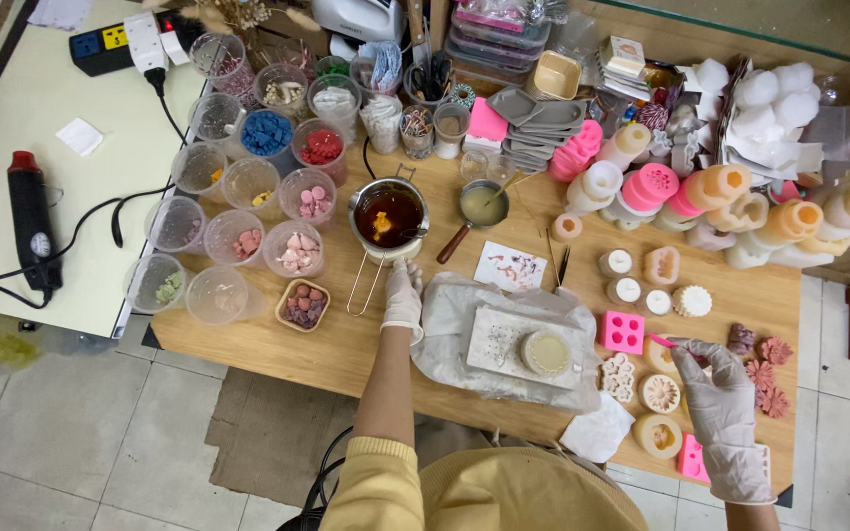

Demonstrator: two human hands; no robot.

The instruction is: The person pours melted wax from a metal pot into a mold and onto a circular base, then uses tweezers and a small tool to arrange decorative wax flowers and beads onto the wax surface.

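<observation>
Melting pot point(389, 216) of amber wax sits on the wooden bench point(277, 349), mid-left, by the plastic cups point(248, 187). Left hand point(403, 295), gloved, fingers closed on its long wire handle point(366, 285); best lifted level. Right hand point(718, 393) pinches a pink stick point(663, 341) over the flower moulds point(659, 391).

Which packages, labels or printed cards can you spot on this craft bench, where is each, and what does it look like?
Small carton: far edge, right of centre; boxy, white with a pinkish picture.
Clear lidded boxes: stacked at the far edge; flat, pink contents.
Printed card: mid-bench, beyond the plastic-covered slab; white rectangle with reddish marks.
Power strip: side table; blue and yellow sockets.
</observation>
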